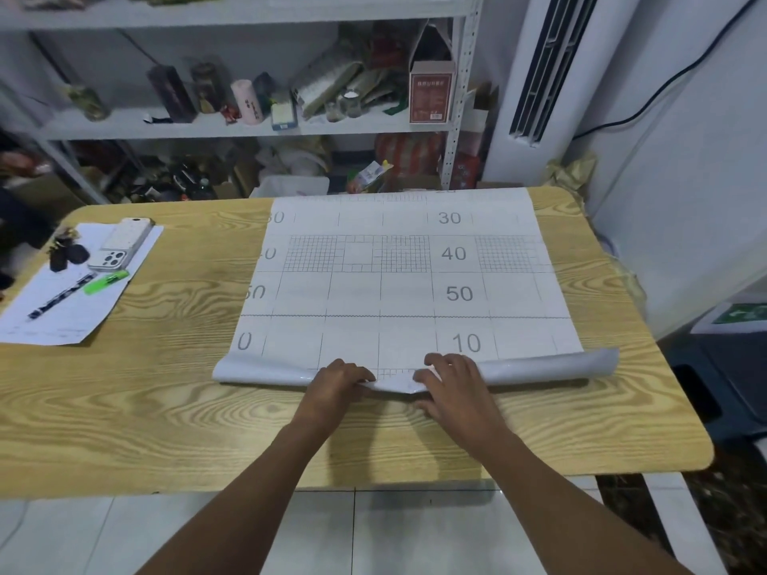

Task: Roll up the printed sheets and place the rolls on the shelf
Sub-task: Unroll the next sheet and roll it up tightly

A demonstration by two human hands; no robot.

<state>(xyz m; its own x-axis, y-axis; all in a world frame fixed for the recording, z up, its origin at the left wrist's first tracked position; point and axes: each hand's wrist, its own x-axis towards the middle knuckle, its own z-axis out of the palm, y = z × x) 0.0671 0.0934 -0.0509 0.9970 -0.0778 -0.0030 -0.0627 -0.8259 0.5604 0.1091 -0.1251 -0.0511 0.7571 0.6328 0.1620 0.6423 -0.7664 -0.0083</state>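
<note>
Printed sheet (398, 276) lies flat on the tabletop (166, 388), grid/number side up, long run going away from the person toward the shelf (249, 128) at the back. Near edge is curled over into a loose starter roll (539, 365); roll axis runs left-right, parallel to the tabletop's near edge.

Left hand (340, 377) and right hand (452, 381) both sit on that curled edge, close together near the mid-span, left just left of centre, right just right of it. Fingers bent over the top of the curl, thumbs tucked under by the look of it, so both are pinching the rolled edge, not flat palms. Paper between them is creased into a small peak.

Key relation: unrolled sheet is all ahead of the hands, so next push goes straight fwd, perpendicular to roll axis. Both hands equally near; neither has the advantage.

Risk, imo: outer ends of the roll are unsupported and flare wider than the middle, esp. the right end → likely to cone/telescope unless hands spread outward.

Phones, pen, lighter on a paper at far left, well apart, no interference.
</note>
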